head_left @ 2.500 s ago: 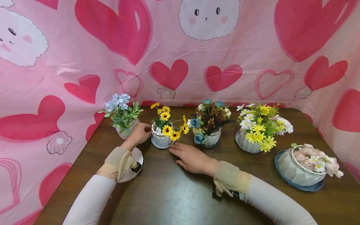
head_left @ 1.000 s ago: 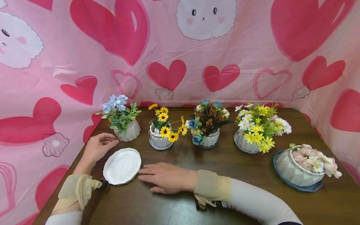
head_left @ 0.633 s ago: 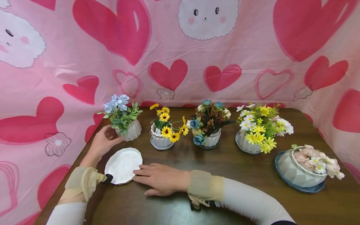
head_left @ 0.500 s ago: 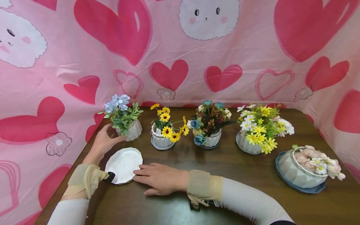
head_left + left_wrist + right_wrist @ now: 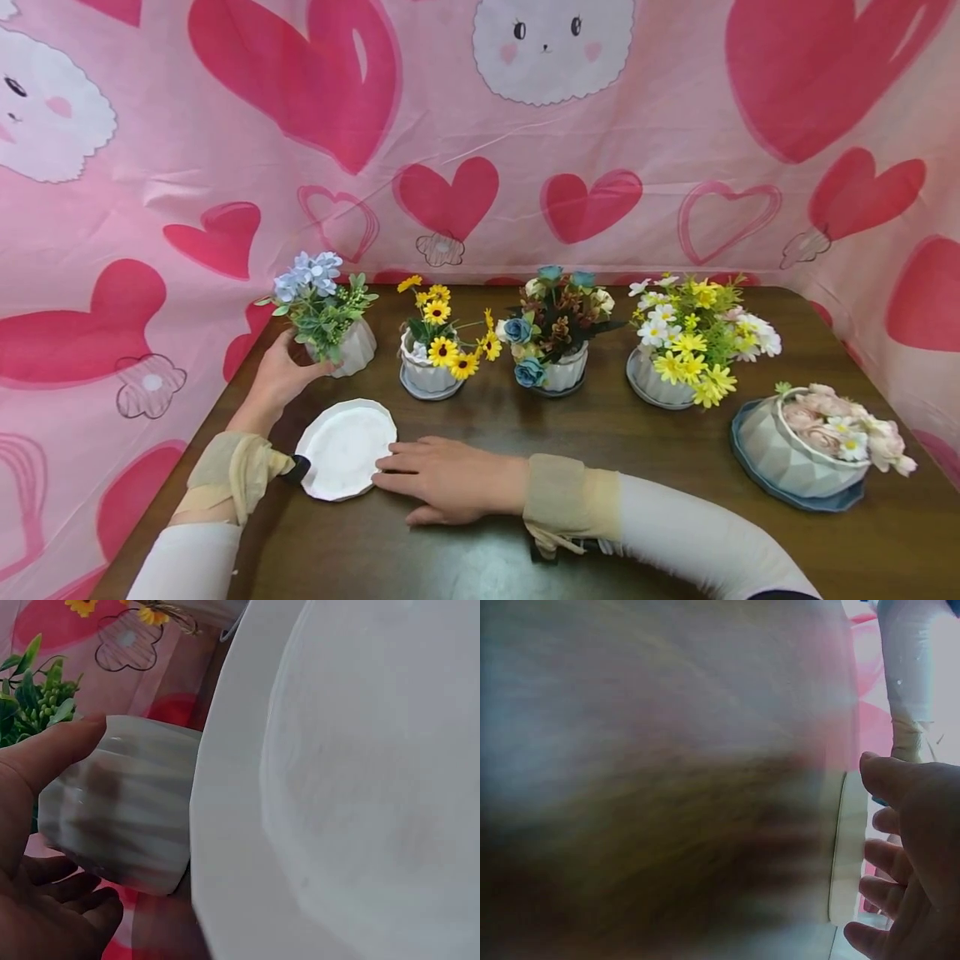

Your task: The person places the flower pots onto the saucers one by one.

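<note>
My left hand [image 5: 288,375] is cupped at the left and near side of a fluted white flowerpot [image 5: 354,350] with blue flowers and green leaves. In the left wrist view its thumb [image 5: 71,750] overlaps the pot's side, and the other fingers lie loosely spread below it. A white faceted saucer [image 5: 348,450] rests on the table in front of that pot, bare on top. At its right rim lies my right hand [image 5: 453,482], palm down, with extended fingertips right at the edge. The right wrist view shows those fingers [image 5: 885,859] beside the pale rim, the table blurred.
To the right stand white pots on saucers: sunflowers [image 5: 442,343], blue roses [image 5: 528,373], yellow and white daisies [image 5: 686,342]. A tilted-looking pot of pink flowers [image 5: 806,446] sits on a blue saucer at far right. A pink heart-patterned cloth [image 5: 450,108] hangs behind the table.
My left hand has gone from the flowerpot's right side round to its left. The right hand has left the sunflower pot's saucer for the white saucer, which has just slid slightly right.
</note>
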A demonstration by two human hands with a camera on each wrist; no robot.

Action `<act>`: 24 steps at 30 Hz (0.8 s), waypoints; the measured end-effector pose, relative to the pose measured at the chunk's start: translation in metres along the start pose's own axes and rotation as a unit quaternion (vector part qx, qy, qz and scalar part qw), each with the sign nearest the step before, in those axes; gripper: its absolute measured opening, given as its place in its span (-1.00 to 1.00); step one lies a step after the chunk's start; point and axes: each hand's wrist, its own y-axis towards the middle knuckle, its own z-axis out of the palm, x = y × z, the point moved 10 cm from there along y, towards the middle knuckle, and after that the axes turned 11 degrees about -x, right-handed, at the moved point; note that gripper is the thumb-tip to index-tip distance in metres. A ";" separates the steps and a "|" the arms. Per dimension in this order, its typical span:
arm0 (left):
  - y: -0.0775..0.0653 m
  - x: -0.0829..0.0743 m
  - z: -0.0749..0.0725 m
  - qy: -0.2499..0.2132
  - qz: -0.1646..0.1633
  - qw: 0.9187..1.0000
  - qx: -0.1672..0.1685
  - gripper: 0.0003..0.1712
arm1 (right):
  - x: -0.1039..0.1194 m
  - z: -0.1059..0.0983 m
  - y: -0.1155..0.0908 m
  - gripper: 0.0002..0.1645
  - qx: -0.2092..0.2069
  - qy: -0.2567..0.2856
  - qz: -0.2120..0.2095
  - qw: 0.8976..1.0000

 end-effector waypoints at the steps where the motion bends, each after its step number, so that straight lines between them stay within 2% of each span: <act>1: 0.000 -0.001 0.000 -0.001 0.003 1.000 -0.001 0.11 | -0.001 -0.001 -0.004 -0.24 -0.001 -0.001 0.001 1.000; 6: 0.001 -0.001 0.000 -0.004 0.009 1.000 -0.011 0.10 | -0.006 -0.005 -0.029 -0.23 -0.011 -0.007 0.001 1.000; 13: 0.003 0.008 0.001 -0.020 -0.014 1.000 -0.014 0.17 | -0.012 -0.017 -0.072 -0.25 -0.038 -0.017 -0.002 0.999; 20: 0.005 0.007 0.005 -0.029 -0.014 0.999 0.000 0.16 | -0.017 -0.028 -0.120 -0.30 -0.070 0.002 0.034 0.997; 24: 0.007 0.006 0.007 -0.036 -0.010 0.999 -0.013 0.15 | -0.020 -0.032 -0.143 -0.32 -0.078 0.011 0.055 0.995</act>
